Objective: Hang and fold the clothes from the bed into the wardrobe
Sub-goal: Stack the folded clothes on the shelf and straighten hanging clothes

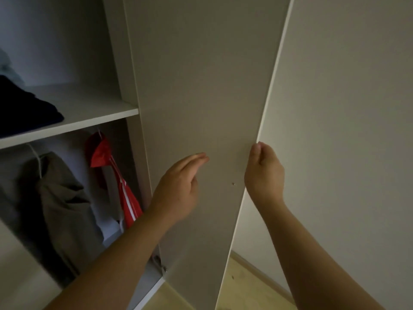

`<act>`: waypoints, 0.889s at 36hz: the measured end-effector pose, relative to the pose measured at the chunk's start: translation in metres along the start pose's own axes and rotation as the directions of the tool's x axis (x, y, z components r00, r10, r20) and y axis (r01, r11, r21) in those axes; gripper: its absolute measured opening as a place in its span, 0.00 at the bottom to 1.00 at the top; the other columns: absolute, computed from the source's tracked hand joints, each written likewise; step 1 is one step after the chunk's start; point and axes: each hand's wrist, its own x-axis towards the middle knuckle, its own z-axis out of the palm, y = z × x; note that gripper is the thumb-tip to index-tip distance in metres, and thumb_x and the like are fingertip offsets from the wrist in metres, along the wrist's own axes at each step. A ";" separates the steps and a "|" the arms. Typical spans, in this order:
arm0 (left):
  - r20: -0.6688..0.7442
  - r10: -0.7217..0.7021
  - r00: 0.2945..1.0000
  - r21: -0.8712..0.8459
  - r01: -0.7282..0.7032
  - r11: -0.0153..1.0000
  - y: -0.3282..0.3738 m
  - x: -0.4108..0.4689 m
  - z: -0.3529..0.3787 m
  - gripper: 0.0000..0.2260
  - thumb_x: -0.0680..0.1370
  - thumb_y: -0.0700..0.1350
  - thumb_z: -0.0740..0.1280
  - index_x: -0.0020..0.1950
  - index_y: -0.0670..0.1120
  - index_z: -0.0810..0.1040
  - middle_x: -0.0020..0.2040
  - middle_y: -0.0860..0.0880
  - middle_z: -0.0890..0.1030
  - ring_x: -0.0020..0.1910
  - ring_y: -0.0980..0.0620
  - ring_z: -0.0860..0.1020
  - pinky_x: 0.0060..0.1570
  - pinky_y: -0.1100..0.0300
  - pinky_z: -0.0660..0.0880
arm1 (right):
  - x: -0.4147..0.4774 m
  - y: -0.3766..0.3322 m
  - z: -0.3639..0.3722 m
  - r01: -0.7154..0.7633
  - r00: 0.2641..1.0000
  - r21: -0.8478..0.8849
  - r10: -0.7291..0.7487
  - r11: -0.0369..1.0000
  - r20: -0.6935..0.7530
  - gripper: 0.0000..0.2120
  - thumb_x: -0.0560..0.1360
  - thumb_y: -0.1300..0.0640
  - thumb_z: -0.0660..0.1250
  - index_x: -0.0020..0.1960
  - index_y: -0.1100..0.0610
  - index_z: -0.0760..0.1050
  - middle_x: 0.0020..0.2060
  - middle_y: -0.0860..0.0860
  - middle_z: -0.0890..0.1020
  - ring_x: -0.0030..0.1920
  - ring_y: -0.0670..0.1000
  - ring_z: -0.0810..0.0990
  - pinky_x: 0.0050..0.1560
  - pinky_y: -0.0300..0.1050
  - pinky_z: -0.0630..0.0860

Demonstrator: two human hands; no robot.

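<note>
At centre frame, I find the wardrobe door (pixel 201 86) standing ajar. My right hand (pixel 264 173) grips its free edge, fingers curled round behind, thumb on the near face. My left hand (pixel 178 186) is flat, fingers straight and together, at the door's inner face; contact I cannot confirm. At left of frame, a grey garment (pixel 60 198) and a red garment (pixel 111 171) hang below the shelf (pixel 89 117); dark folded clothes (pixel 26 113) lie on it.

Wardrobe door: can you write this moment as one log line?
wardrobe door: open | right hand: grips door edge | left hand: flat by inner face | hanging: red garment, grey garment | shelf: dark folded clothes
</note>
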 end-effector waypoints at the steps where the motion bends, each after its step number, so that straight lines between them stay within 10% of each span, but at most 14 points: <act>1: -0.008 -0.016 1.000 -0.017 0.016 1.000 0.001 -0.001 -0.001 0.22 0.81 0.36 0.60 0.74 0.49 0.71 0.73 0.54 0.72 0.72 0.60 0.67 0.71 0.64 0.64 | 0.001 -0.001 -0.004 -0.008 1.000 0.024 0.008 1.000 -0.011 0.17 0.84 0.45 0.52 0.48 0.51 0.76 0.35 0.41 0.78 0.38 0.34 0.77 0.35 0.34 0.68; 6: -0.139 -0.042 0.989 -0.093 0.029 0.995 0.013 -0.005 -0.015 0.18 0.84 0.47 0.58 0.74 0.48 0.71 0.71 0.54 0.74 0.71 0.59 0.70 0.70 0.69 0.64 | -0.013 -0.007 -0.009 0.042 0.997 0.275 -0.059 0.961 0.056 0.30 0.80 0.35 0.55 0.34 0.58 0.76 0.30 0.54 0.80 0.33 0.52 0.79 0.35 0.53 0.79; 10: -0.246 -0.056 0.968 -0.140 0.022 0.990 0.027 -0.021 -0.033 0.19 0.84 0.56 0.56 0.73 0.52 0.69 0.69 0.58 0.74 0.69 0.61 0.72 0.67 0.63 0.71 | -0.024 -0.017 0.006 -0.096 0.942 0.559 -0.106 0.824 0.318 0.23 0.81 0.42 0.61 0.35 0.52 0.83 0.33 0.53 0.84 0.35 0.52 0.84 0.38 0.42 0.79; 19: -0.454 -0.066 0.888 -0.023 0.062 0.998 0.010 -0.075 -0.085 0.24 0.81 0.56 0.63 0.75 0.53 0.63 0.69 0.60 0.71 0.67 0.59 0.75 0.61 0.65 0.75 | -0.068 -0.061 0.070 -0.139 0.705 0.488 -0.260 0.862 0.660 0.12 0.80 0.48 0.65 0.49 0.50 0.86 0.44 0.45 0.87 0.48 0.45 0.85 0.56 0.51 0.81; 24: -0.507 0.156 0.848 0.386 0.062 0.920 -0.018 -0.101 -0.122 0.22 0.84 0.45 0.59 0.77 0.42 0.61 0.75 0.42 0.66 0.75 0.48 0.68 0.70 0.56 0.70 | -0.090 -0.086 0.102 -0.021 0.669 0.454 -0.325 0.891 0.668 0.13 0.78 0.43 0.66 0.43 0.47 0.86 0.41 0.57 0.85 0.42 0.55 0.84 0.46 0.46 0.80; 32: -0.477 0.131 0.869 0.688 0.277 0.671 -0.068 -0.126 -0.181 0.22 0.84 0.40 0.59 0.79 0.42 0.63 0.81 0.45 0.56 0.78 0.45 0.62 0.73 0.55 0.66 | -0.127 -0.124 0.156 0.225 0.520 0.471 -0.514 0.853 0.682 0.15 0.82 0.49 0.63 0.67 0.49 0.78 0.59 0.41 0.81 0.54 0.26 0.73 0.51 0.16 0.65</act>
